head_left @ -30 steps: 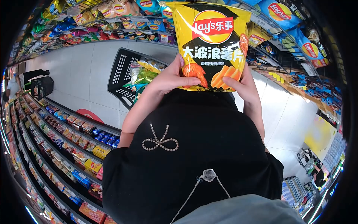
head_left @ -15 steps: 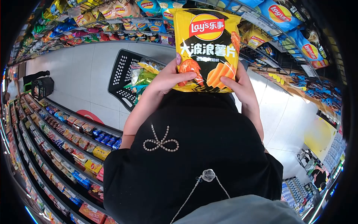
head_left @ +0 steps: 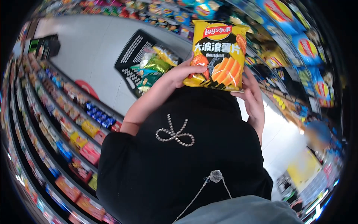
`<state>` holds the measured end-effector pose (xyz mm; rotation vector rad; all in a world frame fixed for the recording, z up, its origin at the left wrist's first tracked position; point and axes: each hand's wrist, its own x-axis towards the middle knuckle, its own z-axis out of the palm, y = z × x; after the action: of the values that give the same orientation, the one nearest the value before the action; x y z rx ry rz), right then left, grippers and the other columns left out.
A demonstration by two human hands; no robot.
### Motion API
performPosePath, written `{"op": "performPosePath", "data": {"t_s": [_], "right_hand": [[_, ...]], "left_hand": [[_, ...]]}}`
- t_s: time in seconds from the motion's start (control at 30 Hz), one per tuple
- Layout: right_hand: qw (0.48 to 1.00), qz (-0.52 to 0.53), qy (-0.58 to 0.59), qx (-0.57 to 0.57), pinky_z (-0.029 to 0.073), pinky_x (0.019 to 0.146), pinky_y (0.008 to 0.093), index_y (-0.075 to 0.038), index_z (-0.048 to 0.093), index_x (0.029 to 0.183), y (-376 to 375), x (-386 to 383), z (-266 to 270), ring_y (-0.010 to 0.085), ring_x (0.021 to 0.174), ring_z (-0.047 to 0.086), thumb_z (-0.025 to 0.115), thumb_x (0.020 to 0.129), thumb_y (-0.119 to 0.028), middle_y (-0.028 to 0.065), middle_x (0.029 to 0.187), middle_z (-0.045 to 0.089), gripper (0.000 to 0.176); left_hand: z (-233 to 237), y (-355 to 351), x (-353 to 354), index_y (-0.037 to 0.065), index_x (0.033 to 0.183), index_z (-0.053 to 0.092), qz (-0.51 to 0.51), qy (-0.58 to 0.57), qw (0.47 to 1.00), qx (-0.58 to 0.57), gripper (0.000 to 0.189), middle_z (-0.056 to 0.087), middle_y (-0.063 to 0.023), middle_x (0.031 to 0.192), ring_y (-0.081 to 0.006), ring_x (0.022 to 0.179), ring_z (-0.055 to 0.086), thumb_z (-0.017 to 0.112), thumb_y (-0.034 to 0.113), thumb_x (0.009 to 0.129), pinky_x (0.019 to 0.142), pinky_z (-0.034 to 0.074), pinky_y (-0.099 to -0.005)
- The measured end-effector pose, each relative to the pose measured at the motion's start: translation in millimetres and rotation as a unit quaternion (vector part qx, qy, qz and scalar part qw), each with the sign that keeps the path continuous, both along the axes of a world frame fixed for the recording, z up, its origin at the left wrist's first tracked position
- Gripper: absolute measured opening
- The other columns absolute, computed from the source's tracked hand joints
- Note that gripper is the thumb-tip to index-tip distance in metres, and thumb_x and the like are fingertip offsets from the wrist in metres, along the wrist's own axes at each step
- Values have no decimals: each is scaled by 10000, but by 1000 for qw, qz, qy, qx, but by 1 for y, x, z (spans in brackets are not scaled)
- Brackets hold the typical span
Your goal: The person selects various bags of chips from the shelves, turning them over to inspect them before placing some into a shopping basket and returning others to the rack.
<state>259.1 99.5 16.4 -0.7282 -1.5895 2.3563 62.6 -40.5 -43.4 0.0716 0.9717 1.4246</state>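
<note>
A yellow and black bag of Lay's potato chips is held up in front of my body, its printed front toward me. My left hand grips its lower left side, thumb across the front and fingers hidden behind. At the lower right corner, my right hand touches the bag's edge. Its fingers reach partly behind the bag, and its thumb sits by the bottom edge, off the printed front. To the left, a black shopping basket on the floor contains several snack bags, green and yellow among them.
Shelves of packaged snacks run along the left. More chip bags fill racks at the top and right. A pale tiled floor lies between. Another dark basket or bag is at far left, and a blurred person is at right.
My right thumb has left the bag's front and moved to its bottom edge. The bag sits slightly lower and farther right in view, and the view has turned, showing more of the basket.
</note>
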Motion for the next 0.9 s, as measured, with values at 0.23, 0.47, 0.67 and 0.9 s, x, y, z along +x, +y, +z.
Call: {"op": "performPosePath", "data": {"t_s": [0.23, 0.47, 0.67, 0.9], "right_hand": [[994, 61, -70, 65, 391, 849, 270, 13, 400, 1184, 4, -11, 3, 194, 986, 514, 493, 842, -181, 135, 1075, 522, 404], [985, 142, -38, 94, 384, 842, 283, 22, 454, 1100, 2, -27, 13, 177, 957, 514, 506, 833, -177, 105, 985, 554, 337], [983, 167, -34, 62, 402, 828, 267, -5, 480, 1078, -6, -37, 7, 153, 931, 530, 513, 825, -51, 97, 977, 561, 260], [977, 193, -56, 73, 410, 797, 246, -31, 484, 1066, -12, -40, 8, 113, 894, 530, 526, 827, -94, 62, 959, 571, 250]], "left_hand": [[-62, -68, -52, 147, 1306, 64, 240, -104, 965, -19, 796, 555, -125, 973, -235, 826, 594, 629, 100, 748, 655, 507, -382], [-210, -159, -88, 156, 889, 569, 335, -10, 876, -347, 193, 605, -12, 759, -178, 675, 581, 566, 310, 774, 514, 437, -279], [-260, -187, -82, 151, 903, 520, 253, -19, 905, -342, 221, 571, -26, 720, -192, 602, 563, 569, 290, 739, 459, 435, -298], [-301, -182, -72, 169, 872, 549, 197, -49, 934, -293, 172, 561, -17, 741, -187, 591, 535, 519, 306, 772, 459, 406, -331]]}}
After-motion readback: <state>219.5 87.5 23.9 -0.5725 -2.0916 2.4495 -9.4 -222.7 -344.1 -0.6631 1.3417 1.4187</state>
